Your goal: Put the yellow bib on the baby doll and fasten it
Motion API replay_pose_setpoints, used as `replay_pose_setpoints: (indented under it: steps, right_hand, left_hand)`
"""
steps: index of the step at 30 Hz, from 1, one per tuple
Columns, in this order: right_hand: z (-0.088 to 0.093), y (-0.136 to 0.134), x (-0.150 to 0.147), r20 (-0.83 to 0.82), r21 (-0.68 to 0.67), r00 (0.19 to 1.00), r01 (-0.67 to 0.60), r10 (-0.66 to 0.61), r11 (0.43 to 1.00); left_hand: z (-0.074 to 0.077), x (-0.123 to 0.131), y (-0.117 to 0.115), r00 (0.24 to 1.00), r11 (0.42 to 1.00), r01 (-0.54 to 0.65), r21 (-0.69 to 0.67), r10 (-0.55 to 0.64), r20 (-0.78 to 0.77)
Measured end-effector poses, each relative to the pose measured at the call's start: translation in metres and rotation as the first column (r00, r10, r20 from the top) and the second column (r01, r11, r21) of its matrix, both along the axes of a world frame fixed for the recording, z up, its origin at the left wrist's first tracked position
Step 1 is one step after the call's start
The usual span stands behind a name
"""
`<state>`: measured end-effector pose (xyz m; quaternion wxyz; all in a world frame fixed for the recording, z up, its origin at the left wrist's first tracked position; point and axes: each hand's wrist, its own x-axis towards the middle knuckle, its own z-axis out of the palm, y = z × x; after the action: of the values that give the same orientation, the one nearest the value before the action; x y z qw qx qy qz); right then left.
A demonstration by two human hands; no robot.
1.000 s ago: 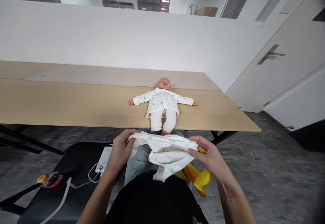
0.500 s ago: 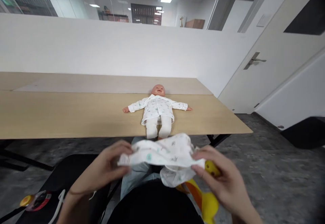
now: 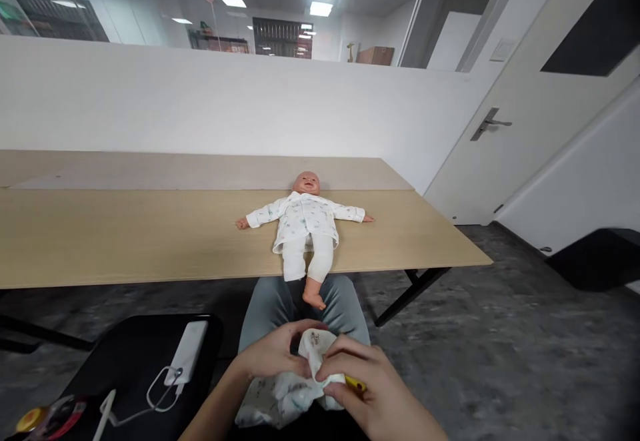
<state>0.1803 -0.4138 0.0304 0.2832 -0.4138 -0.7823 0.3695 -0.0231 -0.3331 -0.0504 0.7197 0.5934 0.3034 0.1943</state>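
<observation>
Over my lap, my left hand point(image 3: 280, 354) and my right hand point(image 3: 367, 377) both grip a white printed baby garment point(image 3: 275, 397). The garment is bunched up, with one opening gathered between my fingers; its exact kind cannot be told. A bit of something yellow point(image 3: 356, 383) peeks out by my right fingers, mostly hidden. Ahead of my hands a baby doll point(image 3: 306, 217) lies on its back with arms spread. It wears a white printed top and white leggings. One bare foot point(image 3: 313, 294) sticks out past the table's near edge; the other foot is not visible.
The wooden table point(image 3: 150, 234) runs along a white wall. On a black chair point(image 3: 135, 341) to my left lie a white power bank point(image 3: 187, 354) with a cable and a yellow-and-red item point(image 3: 50, 421). A door point(image 3: 500, 127) stands at right.
The garment, stretched wide between my hands before, is now bunched up lower, close to my body. My hands have come together. The yellow toy-like thing by my lap is now mostly hidden.
</observation>
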Motion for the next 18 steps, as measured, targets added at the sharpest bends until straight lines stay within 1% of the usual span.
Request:
replay_pose_setpoints:
  steps: [2, 4, 6, 7, 8, 9, 11, 13, 14, 16, 17, 18]
  right_hand:
    - [0.006, -0.002, 0.001, 0.073, -0.097, 0.996, -0.044, 0.051, 0.994]
    - [0.008, -0.004, 0.000, 0.141, -0.198, 0.978, -0.124, 0.154, 0.972]
    - [0.007, -0.004, 0.000, 0.147, -0.275, 0.953, -0.217, 0.264, 0.937]
    - [0.005, -0.003, 0.001, 0.126, -0.295, 0.950, -0.240, 0.286, 0.925]
    - [0.004, -0.001, 0.002, 0.093, -0.306, 0.957, -0.235, 0.275, 0.922]
    - [0.002, 0.001, 0.004, 0.055, -0.313, 0.971, -0.204, 0.232, 0.928]
    - [-0.001, 0.007, 0.008, 0.010, -0.324, 0.996, -0.084, 0.092, 0.942]
    - [-0.006, 0.013, 0.010, 0.028, -0.330, 0.999, 0.045, -0.038, 0.943]
    - [-0.010, 0.015, 0.010, 0.051, -0.330, 0.996, 0.086, -0.073, 0.940]
    - [-0.020, 0.019, 0.005, 0.091, -0.330, 0.993, 0.105, -0.079, 0.938]
    - [-0.028, 0.020, 0.002, 0.105, -0.328, 0.993, 0.093, -0.062, 0.940]
    - [-0.036, 0.021, -0.003, 0.119, -0.323, 0.992, 0.071, -0.034, 0.944]
  left_hand:
    - [0.002, -0.001, -0.001, 0.997, 0.997, -0.075, 0.011, 0.075, -0.023]
    - [0.003, -0.008, 0.000, 0.984, 0.981, -0.174, 0.090, 0.176, -0.011]
    - [0.003, -0.017, 0.001, 0.964, 0.955, -0.266, 0.131, 0.261, 0.051]
    - [0.002, -0.022, 0.001, 0.952, 0.946, -0.301, 0.121, 0.291, 0.094]
    - [0.001, -0.027, 0.002, 0.936, 0.937, -0.337, 0.091, 0.323, 0.141]
    - [0.000, -0.031, 0.001, 0.916, 0.929, -0.368, 0.043, 0.355, 0.188]
    - [-0.002, -0.037, 0.000, 0.862, 0.903, -0.418, -0.096, 0.428, 0.270]
    - [-0.004, -0.040, -0.001, 0.804, 0.855, -0.446, -0.264, 0.513, 0.300]
    - [-0.004, -0.040, -0.002, 0.782, 0.825, -0.452, -0.340, 0.550, 0.294]
    - [-0.002, -0.038, -0.002, 0.748, 0.764, -0.462, -0.450, 0.609, 0.264]
    - [-0.001, -0.037, -0.003, 0.739, 0.743, -0.462, -0.484, 0.624, 0.252]
    - [0.001, -0.036, -0.003, 0.739, 0.734, -0.453, -0.506, 0.626, 0.247]
